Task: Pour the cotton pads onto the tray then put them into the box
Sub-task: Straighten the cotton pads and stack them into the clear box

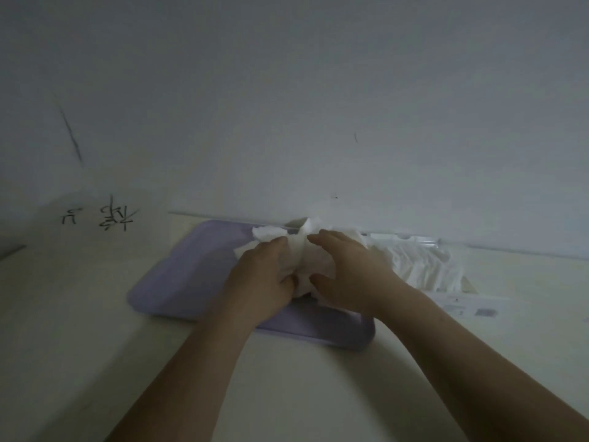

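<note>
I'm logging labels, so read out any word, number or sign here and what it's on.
Dark handwritten characters on the pale surface left of the lilac plastic tray: not legible, apparently upside down.
Grey print on the flat white wrapper right of it: too blurred.
Nothing quotable.

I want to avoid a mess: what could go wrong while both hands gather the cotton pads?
The left hand and right hand hold a loose heap of cotton pads; outer pads may drop when lifted.
The heap sits near the purple tray's far edge, so strays could fall off.
The box already looks rather full; more may spill.
</note>
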`<act>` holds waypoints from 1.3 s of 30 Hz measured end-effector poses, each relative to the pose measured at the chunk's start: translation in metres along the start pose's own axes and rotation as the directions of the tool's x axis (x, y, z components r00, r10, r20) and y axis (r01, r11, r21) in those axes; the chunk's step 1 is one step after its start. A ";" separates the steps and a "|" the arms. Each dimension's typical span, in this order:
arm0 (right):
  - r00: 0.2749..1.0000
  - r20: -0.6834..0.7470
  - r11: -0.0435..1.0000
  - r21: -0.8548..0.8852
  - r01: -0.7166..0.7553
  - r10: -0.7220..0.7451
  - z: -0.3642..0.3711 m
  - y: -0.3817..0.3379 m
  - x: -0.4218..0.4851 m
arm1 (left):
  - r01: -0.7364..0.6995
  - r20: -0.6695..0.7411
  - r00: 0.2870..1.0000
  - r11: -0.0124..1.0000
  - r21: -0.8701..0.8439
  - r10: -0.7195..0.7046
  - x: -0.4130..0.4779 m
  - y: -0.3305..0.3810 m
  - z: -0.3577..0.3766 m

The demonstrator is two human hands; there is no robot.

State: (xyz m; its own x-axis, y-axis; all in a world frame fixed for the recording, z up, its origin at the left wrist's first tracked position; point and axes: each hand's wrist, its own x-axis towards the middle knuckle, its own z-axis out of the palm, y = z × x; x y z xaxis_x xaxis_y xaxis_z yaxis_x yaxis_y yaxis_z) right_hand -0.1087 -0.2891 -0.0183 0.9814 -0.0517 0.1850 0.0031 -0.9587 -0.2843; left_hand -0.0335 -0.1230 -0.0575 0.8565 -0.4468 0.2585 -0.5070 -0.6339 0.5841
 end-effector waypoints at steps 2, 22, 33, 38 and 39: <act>0.999 0.021 0.999 -0.028 -0.029 0.029 0.006 -0.004 0.008 | -0.002 -0.031 1.000 1.000 -0.002 0.002 0.000 -0.001 -0.003; 0.974 -0.123 0.964 0.211 -0.159 0.188 0.012 0.007 0.023 | 0.024 -0.399 0.912 0.984 -0.177 -0.094 0.008 0.005 -0.010; 0.857 -0.323 0.592 0.805 0.027 0.401 -0.014 0.008 0.019 | 0.152 -0.140 0.915 0.643 -0.751 -0.379 0.009 0.011 -0.015; 0.878 -0.212 0.454 0.891 -0.006 0.430 -0.022 0.005 0.017 | 0.184 -0.085 0.917 0.603 -0.776 -0.389 0.010 0.015 -0.014; 0.878 -0.220 0.543 0.838 -0.053 0.425 -0.020 0.008 0.017 | 0.182 -0.099 0.915 0.621 -0.762 -0.390 0.009 0.015 -0.013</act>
State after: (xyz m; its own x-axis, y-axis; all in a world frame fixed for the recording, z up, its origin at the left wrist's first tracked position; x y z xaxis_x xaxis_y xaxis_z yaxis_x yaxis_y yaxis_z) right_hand -0.0954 -0.3033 0.0013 0.8205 -0.5148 0.2484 0.1107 -0.2832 -0.9526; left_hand -0.0320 -0.1288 -0.0360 0.9914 -0.0995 0.0847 -0.0845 0.0062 0.9964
